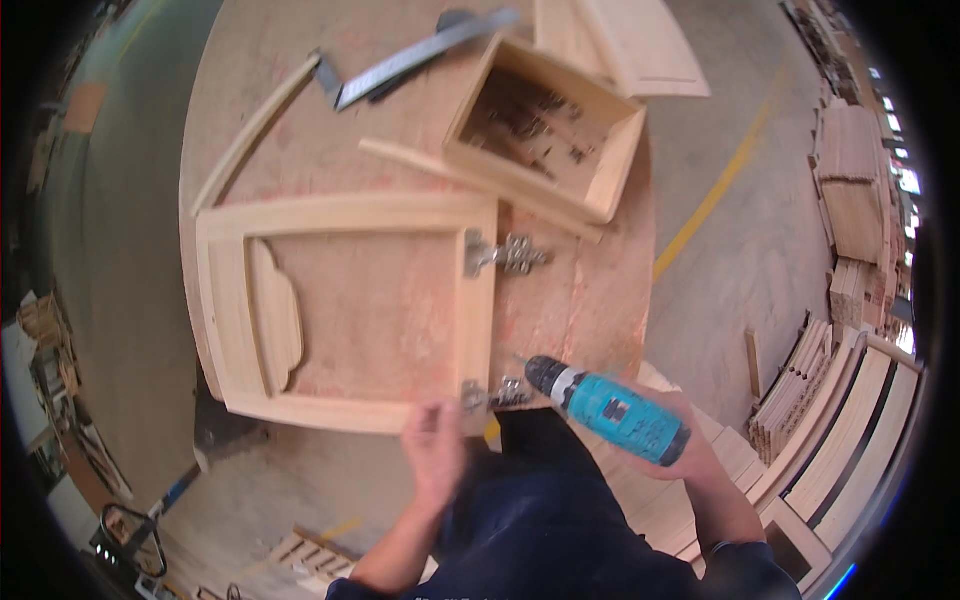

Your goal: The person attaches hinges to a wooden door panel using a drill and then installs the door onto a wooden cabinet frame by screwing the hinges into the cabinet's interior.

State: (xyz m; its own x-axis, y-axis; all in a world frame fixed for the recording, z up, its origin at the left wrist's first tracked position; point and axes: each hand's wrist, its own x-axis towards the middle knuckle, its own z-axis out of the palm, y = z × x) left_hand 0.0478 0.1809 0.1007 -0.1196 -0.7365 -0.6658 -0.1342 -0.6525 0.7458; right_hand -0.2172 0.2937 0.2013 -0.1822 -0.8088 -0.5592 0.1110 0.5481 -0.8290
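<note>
My right hand [685,435] is wrapped round a teal and black cordless drill [615,415], whose tip points toward the lower metal hinge [510,391] at the near right corner of a wooden door frame [345,412]. Bit and hinge look apart. My left hand [435,450], slightly blurred, is closed with curled fingers at the frame's near edge, close to that hinge; anything inside the fingers is hidden. A second hinge [505,255] sits higher on the same right rail. Within the frame's opening lies a wavy-edged wooden piece [277,315].
An open wooden box [625,160] with small dark pieces inside stands at the far right of the worktable [600,320]. Beyond the frame lie a metal square [400,75], a thin strip [480,185] and a curved strip [255,135]. Stacked slatted timber [850,440] stands to the right.
</note>
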